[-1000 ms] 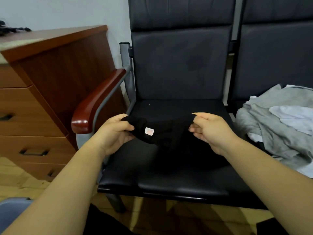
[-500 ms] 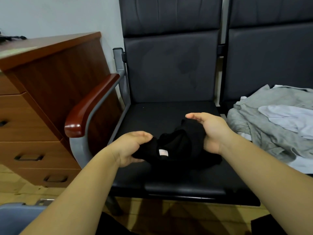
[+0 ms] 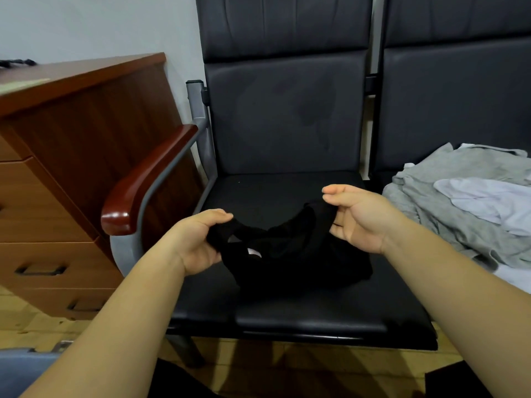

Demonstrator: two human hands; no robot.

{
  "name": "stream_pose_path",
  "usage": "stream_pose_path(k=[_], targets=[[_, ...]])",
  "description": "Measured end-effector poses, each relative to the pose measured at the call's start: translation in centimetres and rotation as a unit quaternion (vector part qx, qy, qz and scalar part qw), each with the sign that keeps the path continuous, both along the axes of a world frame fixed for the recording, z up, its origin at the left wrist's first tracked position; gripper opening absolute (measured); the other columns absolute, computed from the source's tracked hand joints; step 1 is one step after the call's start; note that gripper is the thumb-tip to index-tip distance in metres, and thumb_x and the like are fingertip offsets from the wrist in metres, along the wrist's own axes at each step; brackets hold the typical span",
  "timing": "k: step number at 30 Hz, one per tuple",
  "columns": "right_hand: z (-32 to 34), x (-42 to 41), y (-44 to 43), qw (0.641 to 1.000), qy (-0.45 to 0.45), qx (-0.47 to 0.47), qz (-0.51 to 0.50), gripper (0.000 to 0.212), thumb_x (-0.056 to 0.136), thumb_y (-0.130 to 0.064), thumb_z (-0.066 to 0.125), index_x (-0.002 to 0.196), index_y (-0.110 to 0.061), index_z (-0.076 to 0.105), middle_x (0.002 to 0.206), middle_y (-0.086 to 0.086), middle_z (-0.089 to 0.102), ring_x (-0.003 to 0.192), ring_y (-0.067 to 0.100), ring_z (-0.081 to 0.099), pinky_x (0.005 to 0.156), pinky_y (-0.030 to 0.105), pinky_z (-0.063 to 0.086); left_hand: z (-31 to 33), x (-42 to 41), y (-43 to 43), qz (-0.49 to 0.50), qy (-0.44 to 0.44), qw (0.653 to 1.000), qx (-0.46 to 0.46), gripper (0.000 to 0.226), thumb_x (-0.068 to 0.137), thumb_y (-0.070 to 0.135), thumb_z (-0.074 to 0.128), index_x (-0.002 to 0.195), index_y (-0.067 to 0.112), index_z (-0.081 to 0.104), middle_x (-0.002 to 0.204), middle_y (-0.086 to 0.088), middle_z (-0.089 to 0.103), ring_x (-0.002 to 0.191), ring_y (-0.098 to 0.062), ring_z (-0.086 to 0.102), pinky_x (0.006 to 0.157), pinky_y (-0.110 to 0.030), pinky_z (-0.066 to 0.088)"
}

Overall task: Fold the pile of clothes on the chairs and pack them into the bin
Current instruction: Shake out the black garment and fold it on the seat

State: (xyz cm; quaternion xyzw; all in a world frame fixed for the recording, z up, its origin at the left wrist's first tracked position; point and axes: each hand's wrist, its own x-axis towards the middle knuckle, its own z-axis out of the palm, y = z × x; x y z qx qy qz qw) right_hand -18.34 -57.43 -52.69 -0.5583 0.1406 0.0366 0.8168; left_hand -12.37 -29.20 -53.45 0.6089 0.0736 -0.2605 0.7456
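Both hands on one item, a small black garment (image 3: pixel 296 254).

- Left hand (image 3: pixel 198 242): fingers curled round the garment's left end, thumb on top. Clamped on it.
- Right hand (image 3: pixel 359 219): palm turned toward the left one, the garment's right edge pinched between thumb and fingers. Also gripping.
- Hands are apart, with the cloth sagging in a shallow curve between them.
- The garment's bunched lower part rests on the seat of the left black chair (image 3: pixel 287 124), about mid-seat. Upper edge is lifted off the seat by both hands.
- A small white tag (image 3: pixel 253 252) shows on the garment, just beside the left hand.
- Can't tell what kind of garment it is; too dark and crumpled.

Rest of the scene:
- A pile of grey and white clothes (image 3: pixel 459 214) lies unfolded on the seat of the next chair (image 3: pixel 459 96) to the right. It is apart from the black garment.
- A red-brown wooden armrest (image 3: pixel 143 182) is on the left chair's left side, and a wooden drawer cabinet (image 3: pixel 57 168) stands just beyond it.
- A grey-blue object (image 3: pixel 20 366) sits on the floor at the lower left corner. It is cut off by the frame, so I can't tell what it is.
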Motion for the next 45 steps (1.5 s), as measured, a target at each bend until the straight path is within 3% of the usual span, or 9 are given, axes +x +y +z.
stream_pose_path(k=[6,18,20,23,27,30,35,39,45], targets=[[0.9,0.1,-0.4,0.998,-0.006,0.069,-0.004,0.022,0.095,0.000,0.056,0.104,-0.019,0.065,0.093,0.003,0.070,0.082,0.019,0.072,0.074,0.038,0.059,0.4,-1.0,0.7,-0.112,0.012,0.988,0.102,0.024,0.101,0.010,0.050,0.105,0.019,0.072,0.083,-0.005,0.069,0.060,-0.015,0.061,0.052,-0.029,0.053],[2.0,-0.6,-1.9,0.979,0.008,-0.071,0.192,0.078,0.065,0.012,0.075,0.133,-0.021,0.057,0.120,0.015,0.068,0.103,0.030,0.073,0.083,0.042,0.059,2.3,-0.9,0.9,0.087,-0.034,0.987,-0.131,0.031,0.093,0.002,0.037,0.111,0.004,0.063,0.103,-0.014,0.063,0.088,-0.024,0.068,0.089,-0.043,0.055],[2.6,-0.8,-1.8,0.921,0.012,-0.296,0.255,0.090,0.054,-0.001,0.088,0.133,-0.032,0.055,0.128,0.008,0.064,0.109,0.029,0.071,0.088,0.040,0.058,3.5,-1.5,0.7,0.031,-0.063,0.992,-0.108,0.031,0.086,-0.001,0.052,0.111,0.003,0.070,0.106,-0.016,0.066,0.086,-0.022,0.069,0.082,-0.036,0.059],[4.6,-1.1,-1.1,0.671,0.023,-0.667,0.322,0.093,0.061,-0.021,0.093,0.139,-0.035,0.044,0.114,-0.005,0.059,0.100,0.018,0.063,0.083,0.035,0.058,5.9,-2.1,0.2,-0.127,-0.162,0.975,0.080,0.038,0.069,-0.008,0.077,0.099,0.014,0.082,0.095,-0.009,0.072,0.083,-0.021,0.071,0.078,-0.028,0.058],[9.0,-2.3,-0.2,0.552,0.015,-0.771,0.319,0.067,0.078,-0.025,0.087,0.138,-0.022,0.059,0.108,-0.010,0.061,0.097,0.018,0.060,0.068,0.025,0.045,9.8,-1.8,-1.1,-0.271,-0.369,0.706,0.540,0.045,0.073,0.023,0.093,0.114,0.030,0.076,0.113,0.020,0.062,0.108,-0.001,0.058,0.097,-0.021,0.043],[13.3,-3.0,-1.0,0.581,-0.022,-0.771,0.260,0.047,0.083,-0.039,0.082,0.123,-0.019,0.070,0.086,-0.015,0.056,0.078,0.009,0.053,0.061,0.023,0.039,13.2,-1.5,-1.7,-0.253,-0.434,0.632,0.590,0.018,0.080,0.031,0.086,0.097,0.027,0.080,0.094,0.015,0.072,0.091,-0.007,0.066,0.087,-0.026,0.051],[19.9,-4.9,-3.3,0.727,-0.048,-0.668,0.155,0.021,0.081,-0.043,0.081,0.084,-0.028,0.068,0.082,-0.008,0.061,0.081,0.017,0.056,0.066,0.029,0.043,19.2,-2.1,-1.9,-0.168,-0.466,0.672,0.549,0.017,0.093,0.030,0.074,0.077,0.027,0.071,0.074,0.010,0.067,0.073,-0.010,0.062,0.067,-0.026,0.044],[24.2,-6.2,-4.3,0.859,-0.046,-0.499,0.103,0.011,0.091,-0.025,0.074,0.085,-0.020,0.066,0.079,-0.002,0.061,0.077,0.015,0.058,0.071,0.031,0.043,23.5,-2.8,-2.6,-0.095,-0.459,0.748,0.470,0.014,0.100,0.025,0.060,0.088,0.020,0.066,0.090,-0.004,0.068,0.086,-0.021,0.060,0.084,-0.038,0.048],[29.1,-8.0,-4.3,0.947,-0.061,-0.315,0.013,0.015,0.100,-0.005,0.055,0.094,-0.014,0.064,0.080,0.003,0.078,0.084,0.022,0.078,0.082,0.041,0.060,28.8,-6.2,-5.4,0.011,-0.361,0.929,0.084,0.019,0.104,0.005,0.048,0.095,0.010,0.065,0.093,-0.008,0.072,0.084,-0.018,0.069,0.071,-0.037,0.061]])
